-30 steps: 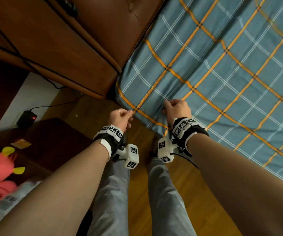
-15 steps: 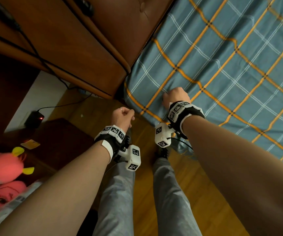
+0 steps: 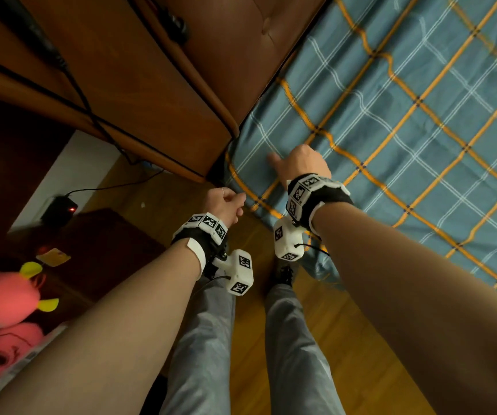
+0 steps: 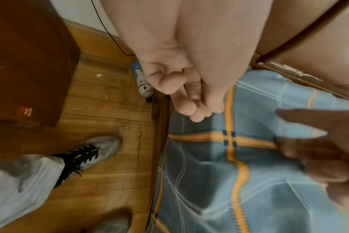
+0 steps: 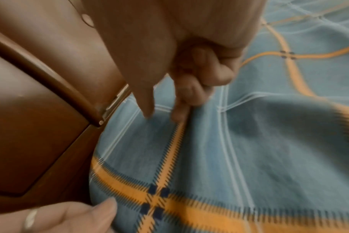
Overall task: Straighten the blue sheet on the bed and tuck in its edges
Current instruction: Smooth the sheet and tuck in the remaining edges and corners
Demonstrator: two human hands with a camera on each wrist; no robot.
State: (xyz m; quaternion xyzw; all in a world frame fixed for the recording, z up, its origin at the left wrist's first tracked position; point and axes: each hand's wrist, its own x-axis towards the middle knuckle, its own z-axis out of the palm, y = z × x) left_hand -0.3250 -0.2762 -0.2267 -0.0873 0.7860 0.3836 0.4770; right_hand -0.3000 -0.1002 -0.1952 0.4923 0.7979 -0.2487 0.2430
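Home bedroom. Bed with blue plaid sheet with orange stripes (image 3: 406, 121) butts against a brown padded wooden headboard (image 3: 181, 85). Beside headboard: wood plank floor (image 3: 346, 339), dark wooden nightstand (image 3: 106, 250), pink plush toy with yellow ears (image 3: 5, 292), black plugged-in charger (image 3: 58, 209).

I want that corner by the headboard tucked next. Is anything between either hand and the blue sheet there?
Nothing visible. The right hand already rests on the blue sheet near the corner beside the headboard, and the left hand touches its hanging edge. A bottle lies on the floor by the bed frame.
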